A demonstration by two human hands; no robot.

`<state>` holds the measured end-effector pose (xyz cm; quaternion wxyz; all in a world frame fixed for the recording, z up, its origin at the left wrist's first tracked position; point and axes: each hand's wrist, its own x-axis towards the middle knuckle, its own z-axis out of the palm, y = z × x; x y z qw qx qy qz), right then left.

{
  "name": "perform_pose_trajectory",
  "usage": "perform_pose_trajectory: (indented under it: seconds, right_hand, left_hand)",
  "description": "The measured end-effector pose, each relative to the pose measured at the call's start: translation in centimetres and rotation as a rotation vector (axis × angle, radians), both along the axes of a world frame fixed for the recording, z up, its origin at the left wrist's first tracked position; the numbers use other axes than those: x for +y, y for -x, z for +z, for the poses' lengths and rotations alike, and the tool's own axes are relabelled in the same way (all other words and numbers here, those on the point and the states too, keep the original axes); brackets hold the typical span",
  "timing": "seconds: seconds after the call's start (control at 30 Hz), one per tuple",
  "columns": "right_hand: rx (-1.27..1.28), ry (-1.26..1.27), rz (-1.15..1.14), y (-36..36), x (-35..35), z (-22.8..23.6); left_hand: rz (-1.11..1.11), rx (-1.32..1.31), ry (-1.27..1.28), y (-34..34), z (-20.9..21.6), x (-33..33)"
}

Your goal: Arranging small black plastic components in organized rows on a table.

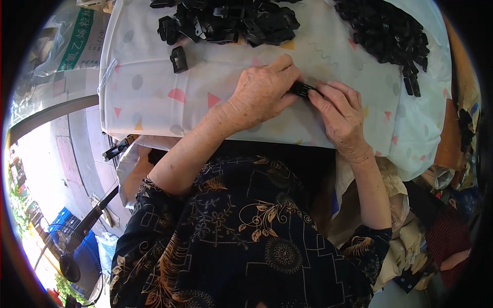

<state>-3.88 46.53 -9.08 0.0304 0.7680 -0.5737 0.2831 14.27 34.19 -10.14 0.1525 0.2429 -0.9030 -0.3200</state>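
Observation:
Just above the cloth-covered table, a small black plastic part (302,90) is held between my two hands. My left hand (264,91) grips its left end, the fingers bent and pressed together. From the right, my right hand (340,110) pinches the other end between thumb and fingers. My fingertips hide much of the piece, so its exact kind does not show. One loose black part (178,59) lies alone on the cloth, left of my left hand. Beyond it, a heap of similar black parts (231,23) spreads across the far side.
A second pile of black parts (385,36) lies at the far right of the patterned tablecloth (169,110). Printed clear plastic bags (77,41) are at the upper left. A fan (77,256) stands at the lower left, near a blue crate (64,220). Fabric and bags crowd the right.

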Motion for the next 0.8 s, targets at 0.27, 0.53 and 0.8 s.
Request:
perform_pose_trajectory:
  seconds: [0.27,0.53,0.8]
  right_hand:
    - [0.116,-0.055,-0.003,-0.3,0.5,0.3]
    - [-0.079,-0.02,-0.027,1.4,0.4,-0.6]
    - [-0.154,0.162,-0.747,18.0,2.3,-3.5]
  left_hand:
    - [-0.047,-0.004,0.016,0.2,-0.4,-0.9]
    - [-0.06,0.073,0.012,0.1,0.2,-1.5]
    - [-0.1,-0.129,0.642,-2.9,2.9,-10.1]
